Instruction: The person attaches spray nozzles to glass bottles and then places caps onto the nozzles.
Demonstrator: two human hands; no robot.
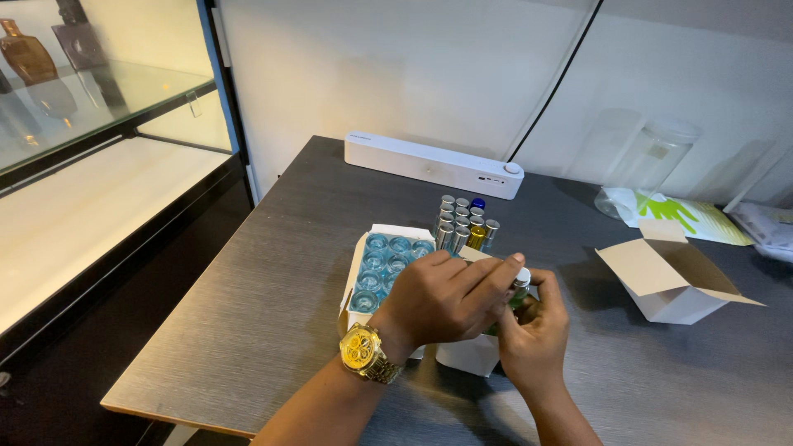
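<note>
Right now both hands meet over the middle of the dark table (273, 272), just in front of an open white box (360, 272) packed with blue-capped bottles (387, 263). The left hand (442, 299), with a gold watch (363, 351) on its wrist, reaches across from the left; its thumb and forefinger are pinched together on the white cap (522, 277) of a small vial (518, 291). The right hand (535, 330) sits below and to the right, fingers curled closed around the vial's body, which looks greenish and is mostly hidden by the fingers. The vial is held upright above a second small white box (471, 353), whose front shows under the hands. Just behind the hands stands a cluster of little roll-on bottles (462, 223) with silver caps, one capped in blue and one with amber liquid. Farther back, against the wall, lies a long white bar-shaped device (434, 165). To the right, well apart from the hands, an empty cardboard box (673, 281) rests with flaps open, and behind it a clear plastic jar (648, 165) lies near a green and white sheet (690, 216). A glass display case (99, 107) runs along the left.
</note>
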